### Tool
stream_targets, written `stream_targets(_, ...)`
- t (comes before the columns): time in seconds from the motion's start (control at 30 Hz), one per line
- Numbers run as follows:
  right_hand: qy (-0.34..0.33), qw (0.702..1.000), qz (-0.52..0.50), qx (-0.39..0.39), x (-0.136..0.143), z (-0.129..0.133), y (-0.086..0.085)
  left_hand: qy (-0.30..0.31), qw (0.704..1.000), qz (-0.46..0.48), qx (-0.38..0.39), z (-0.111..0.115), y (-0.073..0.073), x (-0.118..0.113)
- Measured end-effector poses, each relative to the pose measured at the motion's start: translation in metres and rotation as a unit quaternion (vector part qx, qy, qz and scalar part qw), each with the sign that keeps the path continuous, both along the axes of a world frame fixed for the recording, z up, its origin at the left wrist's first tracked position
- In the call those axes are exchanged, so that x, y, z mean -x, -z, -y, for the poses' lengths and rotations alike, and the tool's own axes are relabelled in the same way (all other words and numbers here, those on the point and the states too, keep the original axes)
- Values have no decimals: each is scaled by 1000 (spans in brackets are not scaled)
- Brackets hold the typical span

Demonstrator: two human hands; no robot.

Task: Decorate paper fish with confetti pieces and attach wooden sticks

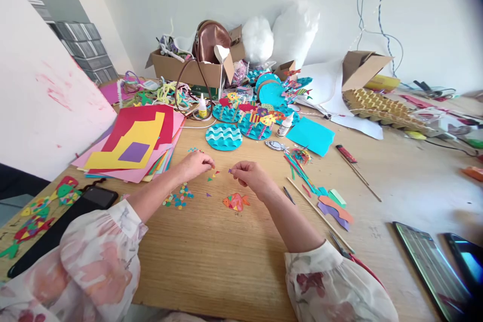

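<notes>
Pinched between thumb and fingertips of the right hand, a purple scrap. Fingertips of the left hand drawn close together over the table; impossible to tell whether gripping anything, the tips being too small in view. Just below and between the two, a scatter of small triangles in red, yellow and green, with a purple one a little apart, nearer the wearer. Below the right hand, flat on the table and untouched, an orange fish with small coloured pieces on its body, head to the left, tail to the right. Under the left wrist and forearm, loose round dots. Right of the right forearm, a pen, a long stick and red-handled scissors. Beyond the hands, a teal disc with wavy strips, then a glue bottle beside blue card. At left, stacked paper, a phone and more fish. Farthest back, against the wall, a cardboard box and white stuffing.
</notes>
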State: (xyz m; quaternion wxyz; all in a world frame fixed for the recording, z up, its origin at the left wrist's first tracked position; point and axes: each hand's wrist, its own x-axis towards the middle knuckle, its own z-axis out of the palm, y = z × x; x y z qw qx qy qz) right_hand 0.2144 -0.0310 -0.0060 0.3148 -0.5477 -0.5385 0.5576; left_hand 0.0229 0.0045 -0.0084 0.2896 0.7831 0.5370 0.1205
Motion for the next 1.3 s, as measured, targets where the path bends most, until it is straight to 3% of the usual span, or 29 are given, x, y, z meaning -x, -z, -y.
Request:
stream_targets(0.5,-12,988,-139,64,-8,15,-6,-2,994,-34,-105,8,-5,-9)
stream_targets(0.67,4,998,-58,16,-2,14,-6,30,990,-38,-132,9,-9,-12)
stream_targets(0.9,2,997,68,-43,-3,6,-1,-2,990,-77,-121,-7,-9,8)
stream_targets(1.3,-93,941,281,-166,26,-35,4,86,973,-173,-128,-24,7,15)
